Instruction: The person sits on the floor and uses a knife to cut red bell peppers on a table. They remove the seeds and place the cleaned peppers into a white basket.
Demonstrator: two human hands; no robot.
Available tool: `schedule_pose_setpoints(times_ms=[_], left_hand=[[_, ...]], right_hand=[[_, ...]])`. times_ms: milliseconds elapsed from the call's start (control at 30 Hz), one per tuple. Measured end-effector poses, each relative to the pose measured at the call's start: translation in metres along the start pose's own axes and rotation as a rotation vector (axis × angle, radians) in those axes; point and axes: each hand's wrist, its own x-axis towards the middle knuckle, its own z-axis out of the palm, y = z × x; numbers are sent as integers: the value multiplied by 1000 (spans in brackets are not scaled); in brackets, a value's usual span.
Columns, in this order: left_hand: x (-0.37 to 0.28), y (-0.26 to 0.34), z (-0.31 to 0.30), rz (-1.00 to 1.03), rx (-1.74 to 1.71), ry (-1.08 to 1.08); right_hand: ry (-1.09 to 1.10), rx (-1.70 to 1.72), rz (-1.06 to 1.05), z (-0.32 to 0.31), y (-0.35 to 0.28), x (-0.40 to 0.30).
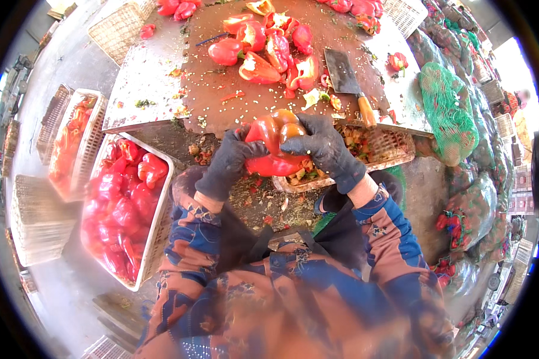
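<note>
Both my hands wear dark gloves and grip one large red bell pepper [274, 139] with a brownish patch, held over the near edge of the table. My left hand [231, 155] clasps its left side, thumb across the front. On the right side, my right hand [325, 146] wraps around it with the thumb pressed on the brownish lobes. Beyond the pepper, a brown cutting board [206, 98] bears a pile of cut red pepper pieces [269, 49] and scattered seeds. A cleaver [343, 72] with a wooden handle lies right of the pile.
Left of me stands a white plastic crate [155, 229] filled with red peppers; another crate [98, 114] of peppers is behind it. Below the table edge sits a scrap basket [390, 155]. Green mesh sacks [449, 114] and stacked bags line the right. More peppers [350, 9] lie at the far edge.
</note>
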Motion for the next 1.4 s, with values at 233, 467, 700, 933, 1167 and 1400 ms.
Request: schedule_pose_setpoints(times_ms=[233,467,700,933,1167,1400], left_hand=[[-15,-10,31,152,218,272],[-13,-26,16,278,727,466],[-38,-24,36,429,1210,645],[-49,4,27,79,-94,301],[-60,-11,17,172,-144,282],[-76,6,12,389,-170,253]], right_hand=[[195,-329,-136,8,9,-23],[305,-463,-297,15,28,-27],[493,-423,-83,-29,53,-6],[238,567,-108,-42,54,-18],[103,1126,165,-25,65,-24],[156,1170,145,-15,76,-21]])
